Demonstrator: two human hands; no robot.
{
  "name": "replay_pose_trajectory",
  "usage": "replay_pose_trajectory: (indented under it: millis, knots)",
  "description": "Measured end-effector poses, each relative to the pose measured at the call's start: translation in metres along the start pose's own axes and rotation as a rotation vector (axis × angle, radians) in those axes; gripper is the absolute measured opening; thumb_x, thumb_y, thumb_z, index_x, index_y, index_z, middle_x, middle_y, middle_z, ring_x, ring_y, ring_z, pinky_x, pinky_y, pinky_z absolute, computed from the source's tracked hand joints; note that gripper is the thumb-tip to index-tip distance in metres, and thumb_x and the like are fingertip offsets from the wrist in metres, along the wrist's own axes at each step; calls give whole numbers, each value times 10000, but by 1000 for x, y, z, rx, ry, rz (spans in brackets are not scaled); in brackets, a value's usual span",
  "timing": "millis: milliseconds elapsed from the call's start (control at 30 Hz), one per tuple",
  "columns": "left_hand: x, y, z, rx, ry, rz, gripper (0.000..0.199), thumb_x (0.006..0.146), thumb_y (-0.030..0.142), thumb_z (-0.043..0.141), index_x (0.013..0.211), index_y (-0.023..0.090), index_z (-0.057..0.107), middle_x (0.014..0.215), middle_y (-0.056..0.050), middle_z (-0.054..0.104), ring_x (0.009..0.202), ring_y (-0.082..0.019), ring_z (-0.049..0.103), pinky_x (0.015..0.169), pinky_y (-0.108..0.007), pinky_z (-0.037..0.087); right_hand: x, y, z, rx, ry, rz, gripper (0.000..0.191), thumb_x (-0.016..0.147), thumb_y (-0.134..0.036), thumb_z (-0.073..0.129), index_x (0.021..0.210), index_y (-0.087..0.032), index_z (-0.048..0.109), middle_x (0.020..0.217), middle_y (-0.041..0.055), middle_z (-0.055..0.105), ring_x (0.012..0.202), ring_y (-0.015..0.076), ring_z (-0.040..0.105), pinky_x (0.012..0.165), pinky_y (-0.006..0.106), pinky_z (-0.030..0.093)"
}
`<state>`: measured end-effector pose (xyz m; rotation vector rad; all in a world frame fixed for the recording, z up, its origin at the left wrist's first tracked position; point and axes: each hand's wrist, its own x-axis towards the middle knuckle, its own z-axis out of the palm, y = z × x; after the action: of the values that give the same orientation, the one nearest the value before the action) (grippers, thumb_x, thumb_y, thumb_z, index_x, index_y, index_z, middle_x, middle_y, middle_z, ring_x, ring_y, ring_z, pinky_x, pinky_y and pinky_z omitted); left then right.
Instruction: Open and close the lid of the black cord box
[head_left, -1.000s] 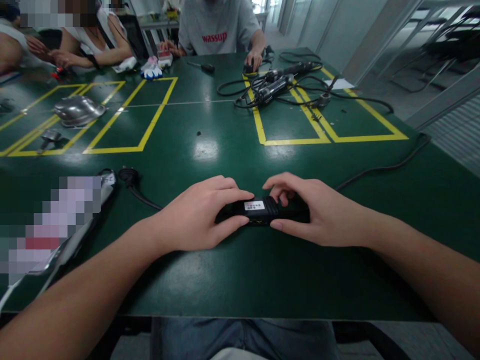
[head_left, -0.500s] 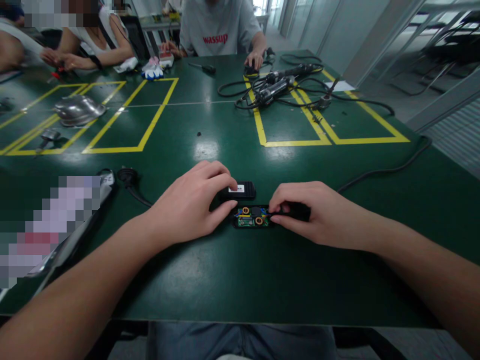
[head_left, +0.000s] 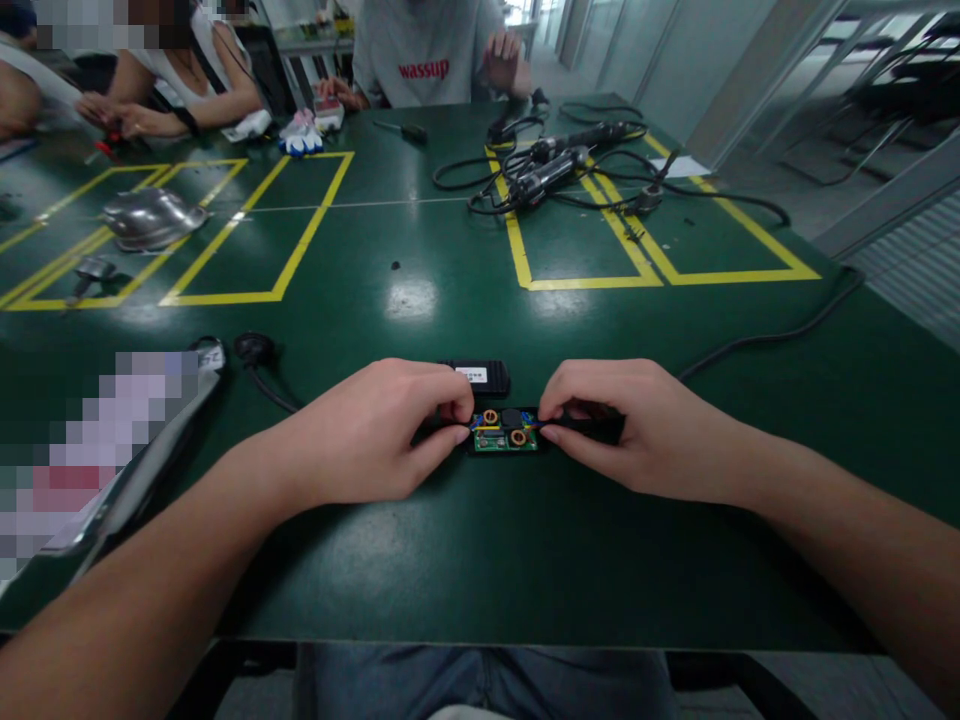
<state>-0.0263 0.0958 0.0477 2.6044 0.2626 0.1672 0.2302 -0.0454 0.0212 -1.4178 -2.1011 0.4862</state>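
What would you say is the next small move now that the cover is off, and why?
Probably lift the circuit board gently out of its black case: the cover already lies apart just behind it, and the left hand and right hand pinch the two ends of the open case, leaving the board exposed between the fingertips.

Even overhead light; glare patches on the green table (head_left: 480, 560) beyond the left hand (head_left: 379, 435) and right hand (head_left: 637, 425). Wide-angle bending and blur at edges.
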Motion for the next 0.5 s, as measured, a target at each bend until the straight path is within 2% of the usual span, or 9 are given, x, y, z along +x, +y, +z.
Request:
replay_pose_trajectory:
  millis: [133,333,400,500]
  knots:
    - [-1,-2,0,-22,-7,9,122,981,123,624,914,185,705,817,6,703,686,-135,595,663,-269,412,0,2,-2,12,-21,-23,88,1020,-179,685,960,-204,745,882,27,749,704,150,663,648,277,499]
    - [-2,-5,-1,0,-48,32,204,1037,160,611,858,178,708,896,-30,721,780,-158,658,693,-288,462,1,8,-4,-14,-14,-70,120,1039,-200,727,936,-221,786,951,49,790,891,211,721,792,332,546]
    - [-2,-5,1,31,-4,40,195,1035,182,626,877,183,740,1023,-56,750,886,-186,697,773,-312,516,1,8,-4,-15,-15,-67,105,1029,-198,733,941,-224,785,960,50,789,900,214,726,796,336,549]
    - [1,-7,11,87,139,52,162,1021,222,653,955,199,798,1243,-101,759,1133,-269,699,992,-421,559,1,7,-2,-16,-6,-51,73,1020,-201,713,986,-216,776,961,53,788,893,214,734,800,338,558]
